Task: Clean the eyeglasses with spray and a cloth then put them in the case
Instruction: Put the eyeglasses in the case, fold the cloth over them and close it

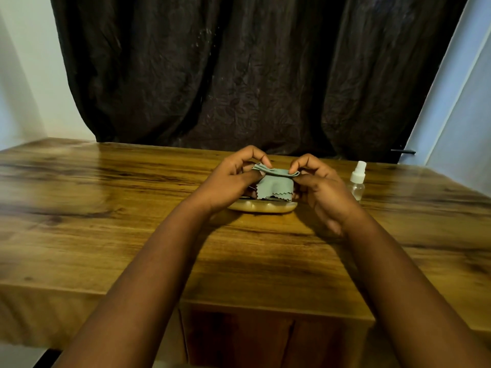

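Both hands hold a grey-green cleaning cloth (pixel 275 185) with zigzag edges above the middle of the table. My left hand (pixel 231 181) pinches its upper left corner and my right hand (pixel 322 189) pinches its upper right corner, so the cloth hangs folded between them. Right below the cloth lies a tan glasses case (pixel 263 207), open, with a dark strip showing at its rim. The cloth and my hands hide the eyeglasses, if they are in the case. A small clear spray bottle (pixel 356 180) with a white top stands upright to the right of my right hand.
The wooden table (pixel 106 221) stretches wide to both sides, with its front edge near me. A dark curtain (pixel 252 75) hangs behind its far edge, between pale walls.
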